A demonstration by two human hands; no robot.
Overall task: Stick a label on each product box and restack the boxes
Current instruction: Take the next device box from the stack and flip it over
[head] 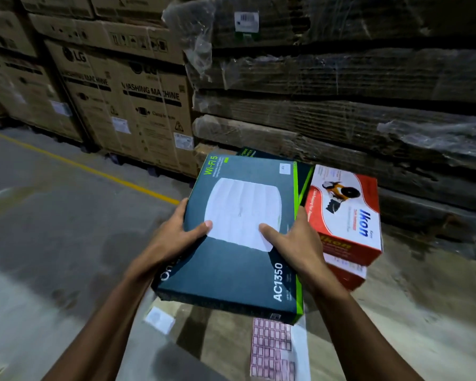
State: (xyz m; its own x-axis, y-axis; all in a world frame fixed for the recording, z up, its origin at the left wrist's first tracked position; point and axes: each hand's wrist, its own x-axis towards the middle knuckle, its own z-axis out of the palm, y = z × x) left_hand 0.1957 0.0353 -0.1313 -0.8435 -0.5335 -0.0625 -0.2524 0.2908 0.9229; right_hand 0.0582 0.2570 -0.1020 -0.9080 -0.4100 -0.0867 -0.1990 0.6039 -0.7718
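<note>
I hold a flat dark teal Wi-Fi router box (239, 259), marked AC1350, above the floor with both hands. My left hand (176, 235) grips its left edge, thumb on top. My right hand (294, 243) grips its right edge, thumb on the white product picture. A small white label (285, 169) sits near the box's far right corner. Just beyond it, the edge of another dark box (249, 152) peeks out. To the right stand two stacked red and white Ikon boxes (346, 221). A sheet of pink labels (272, 350) lies on the floor below the held box.
Large LG washing machine cartons (138, 105) stand at the back left. Plastic-wrapped stacks of flattened cardboard (341, 92) fill the back right. A yellow floor line (80, 166) runs across the concrete. A small white scrap of paper (160, 318) lies on the floor.
</note>
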